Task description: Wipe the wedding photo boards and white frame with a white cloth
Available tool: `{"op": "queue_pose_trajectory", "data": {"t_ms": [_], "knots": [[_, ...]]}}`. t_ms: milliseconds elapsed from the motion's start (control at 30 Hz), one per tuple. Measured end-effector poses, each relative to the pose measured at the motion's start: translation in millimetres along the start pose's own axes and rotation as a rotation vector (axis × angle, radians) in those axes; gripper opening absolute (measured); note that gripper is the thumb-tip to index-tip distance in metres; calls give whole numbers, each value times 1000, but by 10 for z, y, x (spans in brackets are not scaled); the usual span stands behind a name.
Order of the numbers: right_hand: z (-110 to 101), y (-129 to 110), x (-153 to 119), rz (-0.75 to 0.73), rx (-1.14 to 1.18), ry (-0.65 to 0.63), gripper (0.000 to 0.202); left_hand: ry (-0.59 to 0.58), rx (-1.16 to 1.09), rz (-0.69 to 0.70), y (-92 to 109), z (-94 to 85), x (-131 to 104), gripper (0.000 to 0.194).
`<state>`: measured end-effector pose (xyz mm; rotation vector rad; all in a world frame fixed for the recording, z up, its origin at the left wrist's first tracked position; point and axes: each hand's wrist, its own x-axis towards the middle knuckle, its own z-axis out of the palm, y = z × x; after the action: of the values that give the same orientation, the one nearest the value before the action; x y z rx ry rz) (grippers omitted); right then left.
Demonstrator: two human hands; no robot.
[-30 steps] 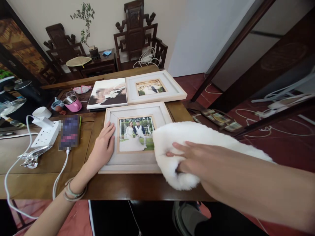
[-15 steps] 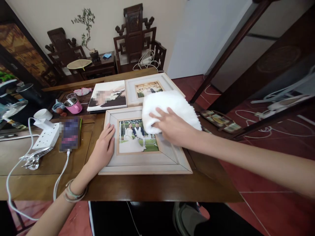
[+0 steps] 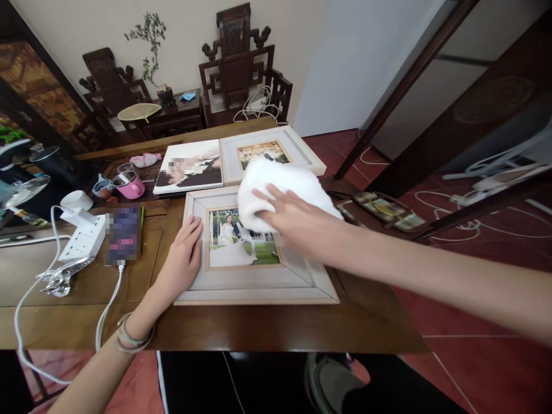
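A picture frame (image 3: pixel 254 294) with a pale wide border lies flat on the wooden table, a wedding photo (image 3: pixel 230 247) inside it. My left hand (image 3: pixel 183 253) rests with fingers stretched along the frame's left border. Under my right hand (image 3: pixel 288 215) is a fluffy white cloth (image 3: pixel 280 178), bunched and gripped by the fingers. The cloth covers the upper right of the photo and of the frame, and overlaps the near edge of a second picture frame (image 3: pixel 308 150) behind. Left of that second frame lies a photo panel (image 3: pixel 190 167).
On the left of the table (image 3: pixel 259 330) are a phone (image 3: pixel 124 236) on a charging cable, a white power strip (image 3: pixel 84 238), a pink mug (image 3: pixel 129 184) and a glass lid (image 3: pixel 28 192). Cables trail over the front edge. Carved chairs (image 3: pixel 235 57) stand behind.
My right hand and the white cloth have moved left across the frame, now hiding more of the photo's upper right. My left hand has stayed on the frame's left border.
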<state>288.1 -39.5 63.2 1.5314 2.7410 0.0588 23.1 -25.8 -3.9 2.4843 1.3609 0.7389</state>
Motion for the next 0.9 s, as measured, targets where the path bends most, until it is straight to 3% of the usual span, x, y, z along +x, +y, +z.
{"op": "queue_pose_trajectory", "data": {"t_ms": [100, 167, 300, 400, 500, 633, 800, 900], "knots": [[144, 85, 286, -26, -167, -30, 61, 8, -8, -2, 1, -3, 0, 41], [207, 12, 292, -33, -221, -46, 49, 8, -12, -4, 4, -6, 1, 41], [148, -341, -57, -82, -143, -127, 39, 1, -21, -14, 9, -4, 2, 42], [-3, -590, -382, -171, 0, -270, 53, -2, -18, -26, 9, 2, 2, 42], [-110, -684, -545, -244, 135, -304, 56, -8, -5, -25, 7, 7, 1, 42], [-52, -533, -393, -186, 116, -298, 53, -7, -4, -17, 3, 7, 0, 42], [181, -132, 122, -71, -77, -102, 56, -16, -9, -4, 3, -5, 4, 42], [270, -19, 335, -31, -152, -58, 53, -15, -8, -4, 6, -12, 6, 42]]}}
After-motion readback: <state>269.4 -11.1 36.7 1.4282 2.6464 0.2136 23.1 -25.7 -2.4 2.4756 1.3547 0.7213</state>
